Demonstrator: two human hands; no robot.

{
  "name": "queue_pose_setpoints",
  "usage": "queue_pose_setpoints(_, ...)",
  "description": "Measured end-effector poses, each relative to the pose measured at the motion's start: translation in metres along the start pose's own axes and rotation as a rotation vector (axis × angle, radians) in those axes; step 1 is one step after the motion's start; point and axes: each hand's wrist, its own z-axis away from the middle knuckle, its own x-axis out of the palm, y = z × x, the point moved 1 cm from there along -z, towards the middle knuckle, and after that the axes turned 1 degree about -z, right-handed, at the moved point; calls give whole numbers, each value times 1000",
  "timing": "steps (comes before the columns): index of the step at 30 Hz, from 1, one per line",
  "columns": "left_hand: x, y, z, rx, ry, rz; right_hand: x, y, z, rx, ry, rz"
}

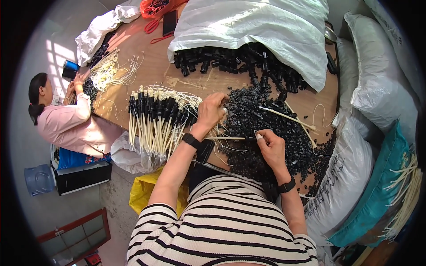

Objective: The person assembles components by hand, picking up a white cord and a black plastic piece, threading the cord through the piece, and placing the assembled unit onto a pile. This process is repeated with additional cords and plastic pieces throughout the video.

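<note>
The person's right hand (271, 148) pinches one end of a thin cream rod (228, 138) between thumb and forefinger, its grip clenched on the rod right at the black fitting on that end. The left hand (212, 111) rests with curled fingers on the edge of the heap of small black caps (257, 128); whether its grip has closed on a cap or on the wires beneath cannot be told. The rod lies nearly level across the table (155, 66), just in front of the person's chest, its long axis running left to right, the capped end pointing toward the right hand and the bare end toward the left wrist. To do this well, the rod would best be kept straight and level while a cap is pressed squarely along its axis, as a thin rod looks likely to bend under a sideways push. Just left of the left hand lies a fanned bundle of finished rods (153, 119) with black ends. A white sack (248, 31) spills larger black parts beyond, and another person (66, 119) in pink works at the far left of the table.
</note>
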Motion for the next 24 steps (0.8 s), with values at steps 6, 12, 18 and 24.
queue_pose_setpoints(6,0,15,5,-61,-6,193,1,4,-5,54,49,-37)
queue_pose_setpoints(12,4,106,35,292,-120,400,14,10,-12,-105,120,-188)
queue_pose_setpoints(18,2,110,38,195,-99,349,9,-8,-2,-84,132,55)
queue_pose_setpoints(24,9,92,42,-357,-157,819,10,-19,5,-445,330,371)
